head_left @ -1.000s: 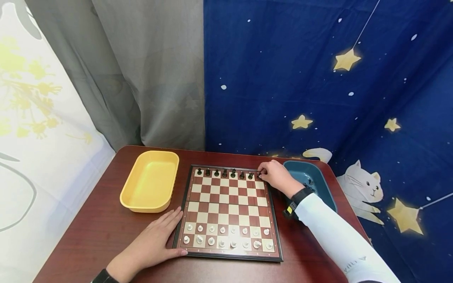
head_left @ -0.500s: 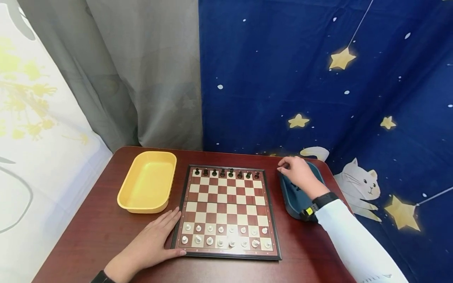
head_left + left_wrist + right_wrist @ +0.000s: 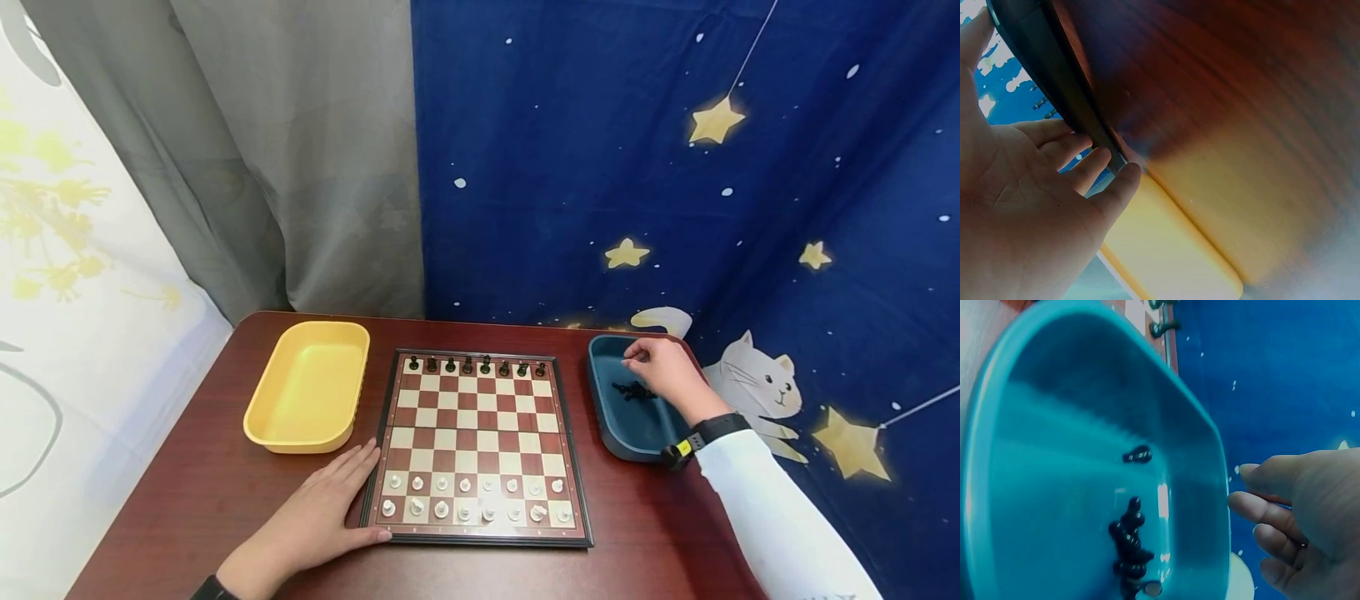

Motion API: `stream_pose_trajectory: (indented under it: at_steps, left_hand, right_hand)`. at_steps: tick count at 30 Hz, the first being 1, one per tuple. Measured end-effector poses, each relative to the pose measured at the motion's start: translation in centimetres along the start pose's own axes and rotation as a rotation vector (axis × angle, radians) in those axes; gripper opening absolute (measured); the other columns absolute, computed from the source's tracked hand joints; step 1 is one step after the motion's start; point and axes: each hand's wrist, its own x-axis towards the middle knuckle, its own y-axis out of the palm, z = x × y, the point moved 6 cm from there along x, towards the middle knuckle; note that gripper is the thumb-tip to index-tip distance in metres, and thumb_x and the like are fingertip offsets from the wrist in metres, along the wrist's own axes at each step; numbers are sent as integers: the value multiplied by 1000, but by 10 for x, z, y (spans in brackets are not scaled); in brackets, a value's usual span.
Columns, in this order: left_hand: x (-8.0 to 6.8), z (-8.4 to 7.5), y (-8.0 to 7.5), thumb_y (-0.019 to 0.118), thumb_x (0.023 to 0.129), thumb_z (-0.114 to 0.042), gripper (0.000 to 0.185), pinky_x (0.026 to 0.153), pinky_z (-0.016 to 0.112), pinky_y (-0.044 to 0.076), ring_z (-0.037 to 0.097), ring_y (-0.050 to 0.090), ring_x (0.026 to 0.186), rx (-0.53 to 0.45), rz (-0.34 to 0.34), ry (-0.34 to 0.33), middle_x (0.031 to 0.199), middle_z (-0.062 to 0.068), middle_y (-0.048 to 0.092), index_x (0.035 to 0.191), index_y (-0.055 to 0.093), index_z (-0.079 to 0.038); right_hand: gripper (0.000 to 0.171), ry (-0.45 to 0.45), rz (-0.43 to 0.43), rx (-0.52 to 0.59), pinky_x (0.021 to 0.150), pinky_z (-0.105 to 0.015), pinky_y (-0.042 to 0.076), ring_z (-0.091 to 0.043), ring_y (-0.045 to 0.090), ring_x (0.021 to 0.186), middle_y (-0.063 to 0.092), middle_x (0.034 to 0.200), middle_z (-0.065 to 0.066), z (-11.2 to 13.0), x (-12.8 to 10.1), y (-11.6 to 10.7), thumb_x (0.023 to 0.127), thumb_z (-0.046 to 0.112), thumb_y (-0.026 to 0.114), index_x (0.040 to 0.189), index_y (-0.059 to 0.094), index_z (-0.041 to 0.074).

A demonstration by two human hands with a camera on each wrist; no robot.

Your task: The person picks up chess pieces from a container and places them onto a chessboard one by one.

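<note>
A chessboard (image 3: 467, 421) lies on the table, black chess pieces (image 3: 486, 365) lined along its far edge and white chess pieces (image 3: 465, 485) in two rows at the near side. My left hand (image 3: 315, 510) rests at the board's near left corner, its fingers fairly straight; the left wrist view shows the same hand (image 3: 1035, 200) along the dark board edge (image 3: 1054, 69). Over the blue tray (image 3: 611, 429) hovers my right hand (image 3: 666, 375), fingers loosely bent. In the right wrist view this hand (image 3: 1316, 519) holds nothing, apart from the black pieces (image 3: 1129, 544) lying in the tray.
A yellow tray (image 3: 306, 400) stands left of the board. The brown table (image 3: 187, 492) ends at the back by a grey curtain (image 3: 345, 167) and a blue star-patterned curtain (image 3: 555, 183).
My right hand has left the board's far right corner and moved right, over the blue tray. A black piece remains at that corner. The left hand stays at the board.
</note>
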Motion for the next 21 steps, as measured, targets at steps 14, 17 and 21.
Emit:
stream_pose_trajectory:
  at_steps: [14,17,21]
  left_hand:
    - [-1,-4,-2,72,88,-85,117,120,67,43,42,41,159,19,-3,3,175,16,42,168,45,-4]
    - [-1,-5,-3,72,88,-84,117,120,67,43,42,42,159,18,-3,3,174,16,42,168,45,-4]
    - [-1,-5,-2,74,88,-83,116,121,66,43,42,42,158,13,-1,2,174,17,43,168,46,-3]
  right_hand:
    - [14,-99,165,-83,71,-41,58,-19,67,75,76,90,-9,-4,12,24,98,5,80,108,79,-5]
    - [10,-123,190,-139,72,-42,58,-19,65,75,74,87,-7,-1,16,31,97,4,80,104,80,-3]
    - [4,-130,247,-201,69,-39,56,-20,61,72,68,81,-3,-1,19,41,96,5,82,95,79,2]
